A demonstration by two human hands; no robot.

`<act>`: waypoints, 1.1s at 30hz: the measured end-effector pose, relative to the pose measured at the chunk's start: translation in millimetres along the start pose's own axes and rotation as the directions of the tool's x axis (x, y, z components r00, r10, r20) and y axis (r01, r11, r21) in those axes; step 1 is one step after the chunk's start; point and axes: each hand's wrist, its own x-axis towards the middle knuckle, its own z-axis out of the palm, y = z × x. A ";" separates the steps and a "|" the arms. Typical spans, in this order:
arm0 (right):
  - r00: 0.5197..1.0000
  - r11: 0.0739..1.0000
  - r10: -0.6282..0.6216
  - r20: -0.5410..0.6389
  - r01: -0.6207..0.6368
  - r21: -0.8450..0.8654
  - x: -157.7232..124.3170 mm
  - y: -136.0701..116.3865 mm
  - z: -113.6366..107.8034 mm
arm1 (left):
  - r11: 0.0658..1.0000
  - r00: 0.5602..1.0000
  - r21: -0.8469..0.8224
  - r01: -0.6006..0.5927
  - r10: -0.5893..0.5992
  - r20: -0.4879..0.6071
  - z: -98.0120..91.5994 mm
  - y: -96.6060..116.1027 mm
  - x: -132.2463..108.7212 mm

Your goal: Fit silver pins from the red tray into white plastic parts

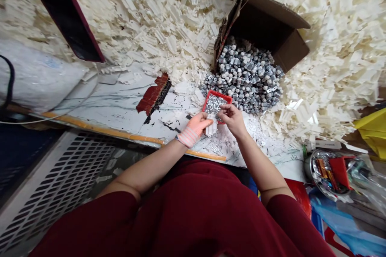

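My left hand [196, 125], with a pink striped band at the wrist, holds a white plastic part [211, 127] against the near corner of a small red tray [217, 97]. That tray is full of short silvery metal pins [213, 104]. My right hand [232, 117] is just beside it, its fingertips pinched at the white part and the tray edge. What the fingers pinch is too small to tell. Behind the tray lies a heap of grey metal-and-plastic pieces [245, 76].
Heaps of white plastic parts [331, 56] cover the white marble-patterned table [102, 108], which has an orange edge strip. An open cardboard box [265, 28] lies on its side, and a dark phone [69, 24] rests at the upper left. A metal bowl [327, 172] sits at the lower right.
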 end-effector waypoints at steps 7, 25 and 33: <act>0.985 0.953 -0.172 -0.009 0.164 -0.256 -11.1 2.6 2.7 | 0.999 0.999 -0.023 0.034 -0.034 0.006 4.9 4.8 -11.4; 0.992 0.917 -0.118 -0.040 0.094 -0.388 26.6 12.7 -11.0 | 1.000 0.999 0.001 0.021 -0.021 -0.033 -10.0 0.9 -5.1; 0.998 0.999 0.013 0.059 -0.010 -0.051 -8.5 2.4 8.4 | 0.999 0.999 0.036 0.033 -0.033 -0.009 -5.0 1.9 -10.5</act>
